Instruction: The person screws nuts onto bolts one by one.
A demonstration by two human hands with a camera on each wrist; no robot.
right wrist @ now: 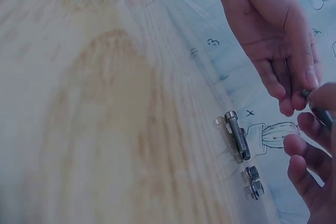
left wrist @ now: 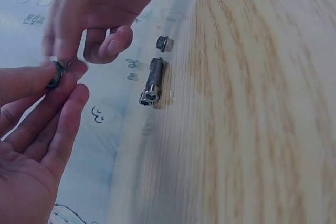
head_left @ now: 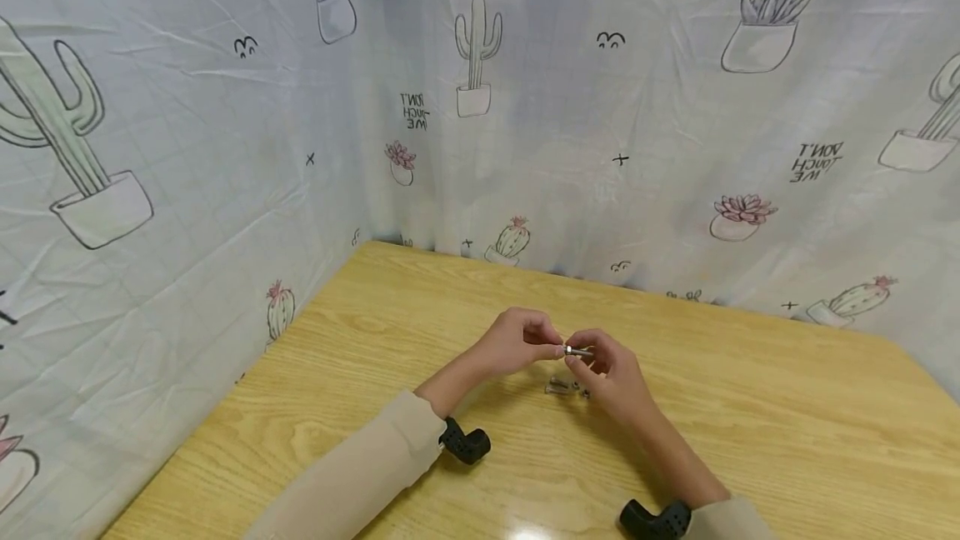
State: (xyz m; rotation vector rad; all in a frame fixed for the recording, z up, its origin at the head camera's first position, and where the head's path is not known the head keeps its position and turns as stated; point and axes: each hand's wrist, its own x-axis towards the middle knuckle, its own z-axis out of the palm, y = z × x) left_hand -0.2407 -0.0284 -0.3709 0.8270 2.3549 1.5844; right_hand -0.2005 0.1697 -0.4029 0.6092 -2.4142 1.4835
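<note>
Both hands meet over the table at one metal bolt (head_left: 582,352). My left hand (head_left: 517,344) pinches its left end between thumb and fingers; a shiny metal piece (left wrist: 55,74) shows there, partly covered, and I cannot tell whether it is the bolt's head or a nut. The right hand (head_left: 611,373) holds the bolt from the other side, thumb and fingers about the shaft. In the right wrist view the thumb hides part of the threaded shaft (right wrist: 322,116). Below the hands lie two loose socket-head bolts (right wrist: 236,135) side by side, near two flanged nuts (right wrist: 254,182).
The wooden table (head_left: 750,407) runs under both arms. Behind it and to the left hangs a pale curtain (head_left: 555,107) printed with potted cacti. Black wrist mounts (head_left: 465,442) sit at the sleeve cuffs.
</note>
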